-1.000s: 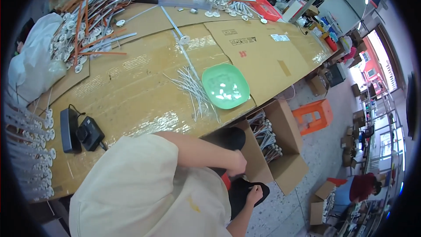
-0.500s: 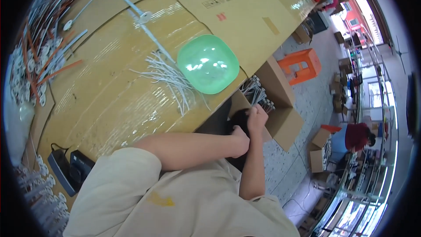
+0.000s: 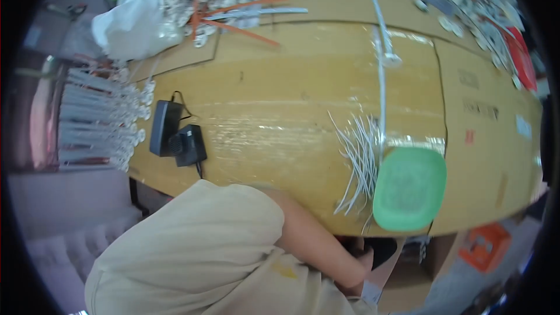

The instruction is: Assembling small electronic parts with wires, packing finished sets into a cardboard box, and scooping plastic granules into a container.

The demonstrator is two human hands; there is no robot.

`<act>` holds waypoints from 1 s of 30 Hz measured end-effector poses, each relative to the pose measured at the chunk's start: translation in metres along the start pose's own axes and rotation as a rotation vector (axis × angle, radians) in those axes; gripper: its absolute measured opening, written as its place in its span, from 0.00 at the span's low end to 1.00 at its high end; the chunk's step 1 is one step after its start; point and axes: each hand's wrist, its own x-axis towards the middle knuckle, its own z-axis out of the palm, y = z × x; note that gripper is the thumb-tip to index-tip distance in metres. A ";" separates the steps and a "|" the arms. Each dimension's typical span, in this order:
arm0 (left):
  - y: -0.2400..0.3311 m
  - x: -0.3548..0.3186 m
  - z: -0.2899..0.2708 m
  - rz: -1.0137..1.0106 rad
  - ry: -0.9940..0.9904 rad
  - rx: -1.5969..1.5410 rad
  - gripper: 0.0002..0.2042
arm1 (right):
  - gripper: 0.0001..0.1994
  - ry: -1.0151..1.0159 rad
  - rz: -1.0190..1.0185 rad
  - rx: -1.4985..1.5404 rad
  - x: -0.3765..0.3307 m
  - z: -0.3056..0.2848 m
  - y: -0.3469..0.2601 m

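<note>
Your left hand [image 3: 357,268] reaches below the table edge [image 3: 315,213] toward something dark; its grip can't be made out, and your right hand is hidden. Nothing lifted yet. Above, white wires [image 3: 357,160] lie beside the green tray [image 3: 409,188].

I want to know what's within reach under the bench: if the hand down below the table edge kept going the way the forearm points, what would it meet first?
Probably the dark thing just past the hand, below the table's edge and green tray. Which hand it is, and depth there, are unclear.
</note>
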 end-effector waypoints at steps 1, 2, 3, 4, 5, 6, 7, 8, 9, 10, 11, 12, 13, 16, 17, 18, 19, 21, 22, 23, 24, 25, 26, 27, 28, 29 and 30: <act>0.041 0.003 -0.006 -0.053 -0.048 -0.062 0.16 | 0.15 -0.077 -0.029 0.018 0.021 0.016 -0.005; 0.042 0.007 -0.006 -0.079 -0.073 -0.072 0.16 | 0.15 -0.095 -0.049 0.019 0.029 0.019 -0.004; 0.032 0.008 -0.004 -0.104 -0.093 -0.083 0.16 | 0.15 -0.112 -0.070 0.016 0.037 0.021 -0.003; 0.051 0.010 -0.014 -0.126 -0.112 -0.092 0.16 | 0.15 -0.126 -0.088 0.010 0.044 0.023 -0.003; 0.050 0.017 -0.025 -0.139 -0.129 -0.099 0.16 | 0.15 -0.136 -0.100 0.002 0.050 0.025 -0.004; 0.058 0.018 -0.031 -0.152 -0.147 -0.109 0.16 | 0.14 -0.149 -0.111 -0.005 0.053 0.029 -0.005; 0.068 0.017 -0.037 -0.164 -0.165 -0.118 0.16 | 0.14 -0.160 -0.122 -0.013 0.056 0.033 -0.006; 0.065 0.013 -0.043 -0.175 -0.186 -0.124 0.16 | 0.14 -0.169 -0.132 -0.016 0.057 0.039 -0.005; 0.056 0.016 -0.046 -0.186 -0.207 -0.130 0.16 | 0.14 -0.177 -0.142 -0.021 0.057 0.046 -0.004; 0.046 0.017 -0.039 -0.195 -0.226 -0.135 0.16 | 0.14 -0.184 -0.152 -0.027 0.057 0.053 -0.004; 0.044 0.020 -0.040 -0.202 -0.240 -0.144 0.16 | 0.14 -0.194 -0.161 -0.038 0.055 0.059 -0.007; 0.047 0.021 -0.053 -0.208 -0.251 -0.152 0.16 | 0.14 -0.202 -0.169 -0.052 0.053 0.064 -0.010; 0.048 0.020 -0.053 -0.213 -0.259 -0.159 0.16 | 0.14 -0.209 -0.178 -0.070 0.050 0.070 -0.013; 0.047 0.018 -0.063 -0.218 -0.244 -0.157 0.16 | 0.14 -0.199 -0.204 -0.158 0.042 0.074 -0.020; 0.040 0.019 -0.066 -0.206 -0.226 -0.146 0.16 | 0.14 -0.183 -0.201 -0.200 0.032 0.071 -0.021; 0.051 0.018 -0.089 -0.193 -0.203 -0.147 0.16 | 0.14 -0.179 -0.199 -0.250 0.019 0.068 -0.028; 0.058 0.021 -0.088 -0.177 -0.171 -0.144 0.16 | 0.14 -0.169 -0.195 -0.308 0.006 0.064 -0.036; 0.070 0.012 -0.091 -0.140 -0.086 -0.110 0.16 | 0.14 -0.121 -0.184 -0.443 -0.019 0.054 -0.050; 0.070 0.003 -0.078 -0.120 -0.037 -0.070 0.16 | 0.14 -0.074 -0.176 -0.512 -0.029 0.051 -0.055; -0.010 0.017 -0.062 -0.080 0.007 0.018 0.16 | 0.14 0.020 -0.144 -0.575 -0.044 0.050 -0.051; -0.025 0.015 -0.057 -0.048 0.058 0.069 0.17 | 0.14 0.076 -0.120 -0.647 -0.061 0.052 -0.061; -0.026 0.014 -0.051 -0.016 0.109 0.121 0.17 | 0.14 0.134 -0.095 -0.719 -0.076 0.055 -0.070; -0.029 0.015 -0.052 0.000 0.151 0.149 0.17 | 0.14 0.167 -0.086 -0.783 -0.086 0.058 -0.083; -0.027 0.014 -0.057 0.023 0.197 0.194 0.17 | 0.13 0.216 -0.067 -0.850 -0.096 0.059 -0.095; -0.042 0.013 -0.058 0.052 0.238 0.257 0.17 | 0.13 0.282 -0.038 -0.909 -0.108 0.065 -0.105; -0.048 0.013 -0.059 0.073 0.269 0.303 0.17 | 0.13 0.328 -0.016 -0.960 -0.121 0.072 -0.118; -0.048 0.015 -0.071 0.093 0.297 0.332 0.17 | 0.13 0.356 0.003 -1.011 -0.135 0.080 -0.132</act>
